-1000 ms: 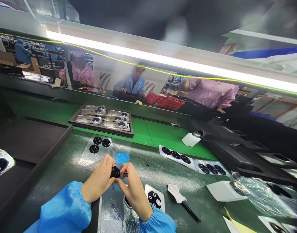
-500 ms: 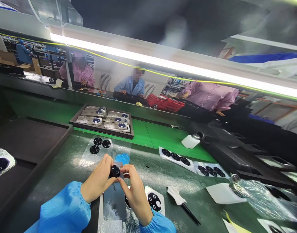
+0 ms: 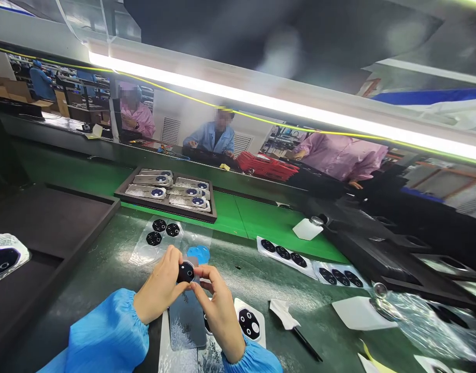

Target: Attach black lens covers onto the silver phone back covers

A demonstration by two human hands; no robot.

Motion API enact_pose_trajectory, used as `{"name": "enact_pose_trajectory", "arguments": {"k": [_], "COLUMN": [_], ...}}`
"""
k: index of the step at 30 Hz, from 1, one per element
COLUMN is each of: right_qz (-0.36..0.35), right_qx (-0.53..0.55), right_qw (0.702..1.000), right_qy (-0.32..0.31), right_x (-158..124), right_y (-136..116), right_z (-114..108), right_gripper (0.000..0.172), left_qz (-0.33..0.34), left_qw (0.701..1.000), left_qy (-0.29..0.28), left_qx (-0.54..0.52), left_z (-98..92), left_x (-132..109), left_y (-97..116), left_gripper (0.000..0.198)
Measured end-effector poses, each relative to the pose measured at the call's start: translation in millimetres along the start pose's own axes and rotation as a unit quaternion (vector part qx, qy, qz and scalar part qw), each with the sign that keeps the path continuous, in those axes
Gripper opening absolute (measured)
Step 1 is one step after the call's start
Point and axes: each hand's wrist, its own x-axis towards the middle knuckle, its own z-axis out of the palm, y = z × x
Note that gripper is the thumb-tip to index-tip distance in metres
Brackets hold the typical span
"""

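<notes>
In the head view a grey, mirror-like phone back panel [image 3: 187, 324] has a dark round-cornered camera lens cover [image 3: 185, 272] at its far end. My left hand [image 3: 160, 282] is closed around the left side of that end, fingers at the cover. On the right side my right hand [image 3: 219, 308] pinches the edge with thumb and fingers beside the cover. Under the hands lie white-backed panels, one showing a black camera plate [image 3: 248, 323] with several rings. Just beyond the fingertips rests a crumpled blue film [image 3: 199, 254].
A dark tray [image 3: 166, 206] of phone panels stands behind. Black lens covers lie on clear film [image 3: 144, 251] and on white strips [image 3: 286, 252]. To the right are a cloth-wrapped stick [image 3: 296, 324], a white bottle [image 3: 356, 313] and another bottle [image 3: 306, 228]. Co-workers sit across the bench.
The view has shifted slightly, so the bench appears a little further right. Both hands keep their hold on the panel. A co-worker in pink at the left has raised a hand.
</notes>
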Motion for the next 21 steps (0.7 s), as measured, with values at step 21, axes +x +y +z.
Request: {"name": "enact_pose_trajectory", "arguments": {"k": [21], "right_qz": [0.088], "right_qx": [0.060], "right_qw": [0.994], "right_qy": [0.003], "right_x": [-2.4], "right_y": [-0.3], "right_z": [-4.9], "right_gripper": [0.023], "left_qz": [-0.008], "left_qw": [1.000], "left_qy": [-0.008], "left_qx": [0.023], "left_z": [5.3], "left_x": [-4.2], "left_y": [2.0], "left_gripper": [0.043]}}
